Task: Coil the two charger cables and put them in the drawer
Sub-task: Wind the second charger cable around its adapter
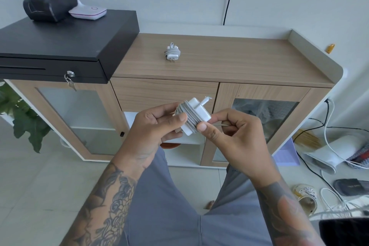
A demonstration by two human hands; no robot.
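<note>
Both hands [229, 136] around grey-wound white charger [194, 117]

1 head-worn wide-angle view, forward and down, close over the hands (cabinet [219, 60] just beyond)

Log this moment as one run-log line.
left hand: holds white charger | right hand: pinches cable end | second charger: coiled, on cabinet top

Bare forearms [103, 195] carry dark tattoos above grey trousers [169, 215].
</note>
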